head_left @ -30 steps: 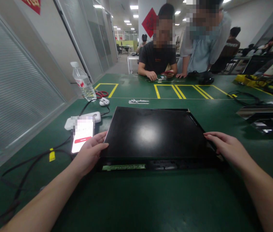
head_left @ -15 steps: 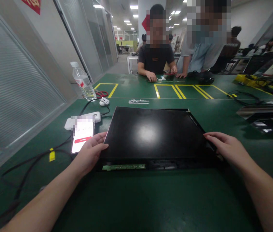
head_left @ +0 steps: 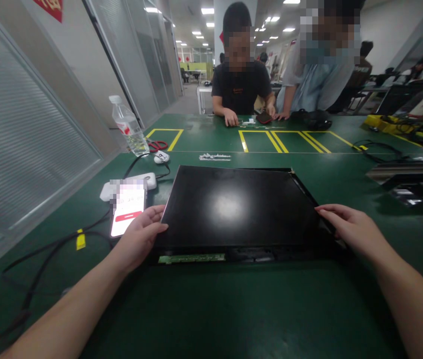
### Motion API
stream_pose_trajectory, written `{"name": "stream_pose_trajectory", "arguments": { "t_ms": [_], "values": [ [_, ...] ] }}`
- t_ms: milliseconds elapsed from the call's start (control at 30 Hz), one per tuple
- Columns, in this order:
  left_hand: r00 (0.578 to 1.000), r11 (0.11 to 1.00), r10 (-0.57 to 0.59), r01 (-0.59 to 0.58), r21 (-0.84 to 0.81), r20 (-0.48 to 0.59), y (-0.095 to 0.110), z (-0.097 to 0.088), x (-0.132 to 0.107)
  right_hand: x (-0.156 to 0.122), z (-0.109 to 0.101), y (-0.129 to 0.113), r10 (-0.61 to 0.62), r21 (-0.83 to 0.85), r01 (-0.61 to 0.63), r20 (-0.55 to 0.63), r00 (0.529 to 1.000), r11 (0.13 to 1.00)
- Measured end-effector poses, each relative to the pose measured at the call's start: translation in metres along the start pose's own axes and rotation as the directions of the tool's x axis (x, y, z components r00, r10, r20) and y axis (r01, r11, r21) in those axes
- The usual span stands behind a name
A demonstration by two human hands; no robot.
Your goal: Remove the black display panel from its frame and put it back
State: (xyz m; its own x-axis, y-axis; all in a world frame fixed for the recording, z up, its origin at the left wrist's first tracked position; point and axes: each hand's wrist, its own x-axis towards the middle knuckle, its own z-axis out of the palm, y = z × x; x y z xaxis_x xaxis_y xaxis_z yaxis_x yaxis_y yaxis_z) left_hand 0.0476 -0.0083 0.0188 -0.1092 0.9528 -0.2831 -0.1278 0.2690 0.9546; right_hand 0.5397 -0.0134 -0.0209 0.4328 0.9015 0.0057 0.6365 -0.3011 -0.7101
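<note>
A dark, glossy display panel [head_left: 234,204] lies face up in front of me, slightly askew over a black frame [head_left: 305,188] that shows along its far and right edges. A green circuit strip [head_left: 192,259] is exposed along the near side. My left hand [head_left: 144,232] grips the panel's left edge, with the thumb on top and the fingers at the side. At the right edge, my right hand [head_left: 349,227] pinches with thumb and fingers; whether it grips the panel, the frame or both is hard to tell.
Left of the panel are a lit phone [head_left: 129,207], a white device [head_left: 147,180], cables [head_left: 47,259], a water bottle [head_left: 129,127] and red-handled scissors [head_left: 158,145]. Metal-edged parts [head_left: 409,182] lie at right. Across the green table [head_left: 234,309] are a seated person [head_left: 241,89] and a standing person [head_left: 309,89].
My hands and the panel stay almost still. Across the table, the seated person leans forward and lowers a dark, red-edged object toward the tabletop.
</note>
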Motion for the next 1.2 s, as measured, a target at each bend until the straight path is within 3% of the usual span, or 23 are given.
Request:
{"name": "stream_pose_trajectory", "arguments": {
  "t_ms": [600, 1200],
  "values": [
    [1.000, 1.000, 0.006, -0.006, -0.010, 0.006, 0.0029, 0.0007, -0.0023, 0.0089, 0.0023, 0.0091, -0.049, -0.081, 0.048, -0.011, 0.999, 0.996],
    [1.000, 0.999, 0.014, -0.015, 0.036, 0.014, -0.0054, -0.0046, 0.0016, 0.0044, 0.0002, 0.0010, 0.020, -0.089, -0.020, 0.005, 1.000, 0.996]
  ]
}}
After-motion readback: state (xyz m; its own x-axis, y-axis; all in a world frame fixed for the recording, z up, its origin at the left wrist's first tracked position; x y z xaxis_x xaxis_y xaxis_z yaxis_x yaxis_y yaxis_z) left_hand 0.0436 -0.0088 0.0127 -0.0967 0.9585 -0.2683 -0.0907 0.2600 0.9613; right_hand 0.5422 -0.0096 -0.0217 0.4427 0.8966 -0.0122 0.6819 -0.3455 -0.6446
